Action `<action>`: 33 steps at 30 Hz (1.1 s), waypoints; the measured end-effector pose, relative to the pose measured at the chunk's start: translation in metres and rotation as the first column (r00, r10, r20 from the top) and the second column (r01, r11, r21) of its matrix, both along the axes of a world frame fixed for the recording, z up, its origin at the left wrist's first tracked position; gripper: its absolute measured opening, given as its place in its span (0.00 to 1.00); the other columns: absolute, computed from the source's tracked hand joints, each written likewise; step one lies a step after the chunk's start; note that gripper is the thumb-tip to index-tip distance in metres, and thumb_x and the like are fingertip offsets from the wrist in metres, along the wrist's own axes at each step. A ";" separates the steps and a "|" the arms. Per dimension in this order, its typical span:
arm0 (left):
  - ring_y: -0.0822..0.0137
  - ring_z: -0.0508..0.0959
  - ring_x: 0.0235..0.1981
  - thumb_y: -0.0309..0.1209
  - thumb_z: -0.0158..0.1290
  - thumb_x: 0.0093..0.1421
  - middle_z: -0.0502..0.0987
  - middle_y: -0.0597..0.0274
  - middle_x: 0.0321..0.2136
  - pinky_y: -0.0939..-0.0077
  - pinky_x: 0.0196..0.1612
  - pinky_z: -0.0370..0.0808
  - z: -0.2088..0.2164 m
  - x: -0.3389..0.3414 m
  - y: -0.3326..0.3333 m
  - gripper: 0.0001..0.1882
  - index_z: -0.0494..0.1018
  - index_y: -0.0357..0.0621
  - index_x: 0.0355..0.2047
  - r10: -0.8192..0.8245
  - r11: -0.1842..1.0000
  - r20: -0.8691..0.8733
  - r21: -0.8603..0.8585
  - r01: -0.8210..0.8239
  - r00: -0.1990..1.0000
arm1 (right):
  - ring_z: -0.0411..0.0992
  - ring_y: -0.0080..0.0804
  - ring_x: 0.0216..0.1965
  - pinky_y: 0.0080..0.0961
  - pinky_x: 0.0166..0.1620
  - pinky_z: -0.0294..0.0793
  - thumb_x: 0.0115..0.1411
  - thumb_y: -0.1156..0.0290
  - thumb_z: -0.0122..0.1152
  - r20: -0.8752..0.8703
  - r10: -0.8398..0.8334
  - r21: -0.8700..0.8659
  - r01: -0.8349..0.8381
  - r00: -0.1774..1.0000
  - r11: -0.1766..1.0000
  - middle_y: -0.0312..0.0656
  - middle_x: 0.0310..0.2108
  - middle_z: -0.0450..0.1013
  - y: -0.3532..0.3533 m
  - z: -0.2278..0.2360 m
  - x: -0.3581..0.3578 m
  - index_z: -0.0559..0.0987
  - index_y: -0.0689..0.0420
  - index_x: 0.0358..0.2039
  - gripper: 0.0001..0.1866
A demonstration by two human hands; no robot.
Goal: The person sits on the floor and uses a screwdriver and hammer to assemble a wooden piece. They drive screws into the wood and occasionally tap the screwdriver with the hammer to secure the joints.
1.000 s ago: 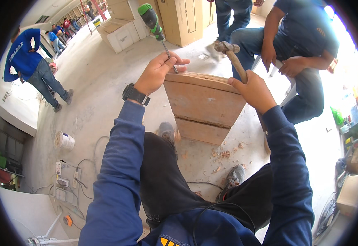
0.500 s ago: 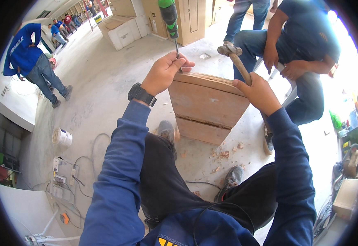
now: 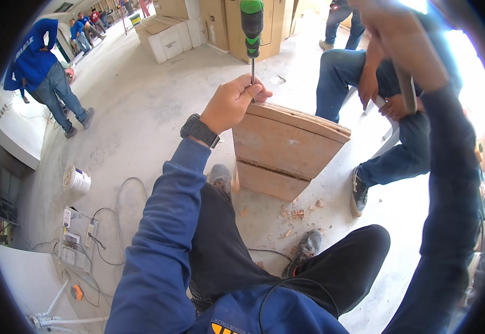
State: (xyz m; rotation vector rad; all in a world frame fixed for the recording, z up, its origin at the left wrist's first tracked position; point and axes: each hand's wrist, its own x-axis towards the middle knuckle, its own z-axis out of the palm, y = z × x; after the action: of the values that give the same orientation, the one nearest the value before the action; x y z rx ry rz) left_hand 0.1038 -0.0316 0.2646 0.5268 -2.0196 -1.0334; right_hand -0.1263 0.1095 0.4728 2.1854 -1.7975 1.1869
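Observation:
Between the fingers of my left hand (image 3: 232, 104) is the shaft of a green and black screwdriver (image 3: 252, 25), held upright with its handle at the top. The tip meets the top edge of a wooden box-like piece (image 3: 287, 139) near its left corner; my fingers partly hide the spot. That brown piece stands on the floor between my feet, with a dark gap across its front. High at the right, my right hand (image 3: 406, 47), smeared by motion, grips a hammer (image 3: 406, 92) by its wooden handle. The hammer's head cannot be made out.
A seated person (image 3: 342, 72) in jeans is close by at the right. Wood chips (image 3: 298, 214) lie around my shoes. Power strips (image 3: 78, 239) and cables, plus a white bucket (image 3: 77, 179), are at the left. Cardboard boxes (image 3: 214, 25) stand behind; another person (image 3: 48, 61) stands far left.
My right hand has swung the hammer up and to the right, away from the wooden piece. The left hand still holds the screwdriver upright at the top edge.

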 end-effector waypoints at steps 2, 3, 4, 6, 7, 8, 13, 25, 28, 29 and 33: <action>0.66 0.85 0.43 0.31 0.45 0.75 0.85 0.53 0.41 0.73 0.50 0.81 0.001 0.000 0.000 0.12 0.74 0.35 0.42 0.005 1.000 0.006 0.009 -0.005 1.000 | 0.67 0.22 0.19 0.21 0.22 0.69 0.72 0.50 0.52 -0.094 -0.073 -0.190 0.054 0.993 0.980 0.33 0.20 0.65 -0.004 0.015 0.025 0.73 0.62 0.30 0.25; 0.66 0.85 0.43 0.31 0.45 0.75 0.85 0.53 0.41 0.73 0.50 0.81 0.002 0.000 0.001 0.12 0.74 0.34 0.42 0.021 1.000 0.016 0.018 -0.021 1.000 | 0.66 0.21 0.19 0.22 0.22 0.69 0.72 0.49 0.52 -0.166 -0.105 -0.128 0.084 0.980 0.988 0.32 0.20 0.65 -0.001 0.022 0.034 0.72 0.61 0.30 0.26; 0.66 0.85 0.43 0.31 0.45 0.75 0.85 0.53 0.41 0.73 0.50 0.81 0.002 0.000 0.002 0.12 0.74 0.34 0.41 0.006 1.000 0.005 0.021 -0.006 1.000 | 0.65 0.21 0.19 0.23 0.22 0.68 0.72 0.48 0.52 -0.243 -0.128 -0.070 0.114 0.961 0.991 0.32 0.20 0.64 0.001 0.028 0.040 0.72 0.61 0.29 0.26; 0.66 0.85 0.43 0.30 0.45 0.75 0.85 0.53 0.40 0.73 0.50 0.81 0.003 0.001 0.003 0.12 0.74 0.34 0.41 0.003 0.999 0.004 0.034 -0.003 1.000 | 0.65 0.20 0.20 0.25 0.24 0.68 0.72 0.47 0.53 -0.398 -0.040 0.312 0.176 0.917 0.934 0.31 0.19 0.64 0.004 0.040 0.046 0.72 0.60 0.28 0.27; 0.66 0.85 0.43 0.30 0.45 0.74 0.85 0.53 0.40 0.73 0.50 0.81 0.004 0.002 0.004 0.11 0.74 0.34 0.41 0.009 1.000 0.001 0.029 -0.009 1.000 | 0.65 0.20 0.20 0.26 0.25 0.68 0.72 0.47 0.53 -0.458 0.025 0.479 0.223 0.889 0.849 0.31 0.19 0.63 0.004 0.044 0.047 0.72 0.60 0.27 0.28; 0.66 0.85 0.43 0.30 0.46 0.74 0.85 0.53 0.40 0.73 0.50 0.81 0.005 0.002 0.004 0.11 0.74 0.34 0.41 0.014 1.000 -0.001 0.020 -0.014 1.000 | 0.64 0.20 0.18 0.23 0.22 0.68 0.73 0.46 0.51 -0.529 0.117 0.424 0.143 0.840 0.894 0.29 0.18 0.63 0.001 0.049 0.047 0.72 0.59 0.27 0.28; 0.65 0.85 0.43 0.29 0.46 0.74 0.84 0.52 0.38 0.73 0.49 0.81 0.006 0.002 0.004 0.11 0.74 0.33 0.40 -0.016 1.000 0.002 0.016 0.016 1.000 | 0.64 0.20 0.14 0.18 0.16 0.65 0.73 0.50 0.53 -0.105 -0.117 0.022 0.120 0.988 0.993 0.28 0.15 0.63 -0.009 0.057 0.042 0.74 0.60 0.30 0.24; 0.69 0.83 0.44 0.29 0.46 0.74 0.85 0.56 0.42 0.74 0.53 0.76 0.009 0.004 0.009 0.11 0.75 0.35 0.41 -0.016 0.995 0.047 0.104 0.011 0.999 | 0.63 0.19 0.16 0.21 0.18 0.64 0.73 0.49 0.52 -0.226 -0.178 0.117 0.208 0.958 0.971 0.29 0.18 0.66 -0.016 0.063 0.035 0.77 0.58 0.34 0.23; 0.68 0.83 0.44 0.29 0.46 0.74 0.85 0.55 0.41 0.74 0.53 0.78 0.009 0.005 0.009 0.11 0.75 0.34 0.41 0.007 0.994 0.041 0.111 -0.011 0.999 | 0.66 0.21 0.18 0.24 0.22 0.67 0.72 0.48 0.52 -0.621 0.061 0.219 0.098 0.781 0.971 0.32 0.19 0.69 -0.020 0.060 0.033 0.79 0.61 0.38 0.25; 0.67 0.84 0.43 0.29 0.47 0.73 0.85 0.53 0.40 0.74 0.51 0.79 0.010 0.005 0.008 0.11 0.75 0.33 0.40 0.011 0.996 0.037 0.087 -0.014 0.999 | 0.67 0.22 0.19 0.24 0.23 0.68 0.72 0.47 0.52 -0.673 0.089 0.230 0.093 0.735 0.969 0.33 0.19 0.70 -0.021 0.060 0.034 0.80 0.61 0.40 0.26; 0.66 0.85 0.43 0.29 0.48 0.73 0.85 0.53 0.39 0.74 0.50 0.80 0.007 0.004 0.009 0.11 0.76 0.33 0.40 -0.016 0.998 -0.012 0.066 0.016 1.000 | 0.61 0.16 0.13 0.17 0.15 0.60 0.71 0.48 0.54 -0.093 -0.195 0.048 0.200 0.976 0.979 0.28 0.17 0.64 -0.018 0.062 0.037 0.75 0.55 0.31 0.23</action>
State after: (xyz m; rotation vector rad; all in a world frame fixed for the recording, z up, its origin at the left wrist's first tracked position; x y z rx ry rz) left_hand 0.1075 -0.0224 0.2718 0.5392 -1.9883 -1.1139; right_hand -0.0889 0.0914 0.5352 1.9958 -1.9794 0.9942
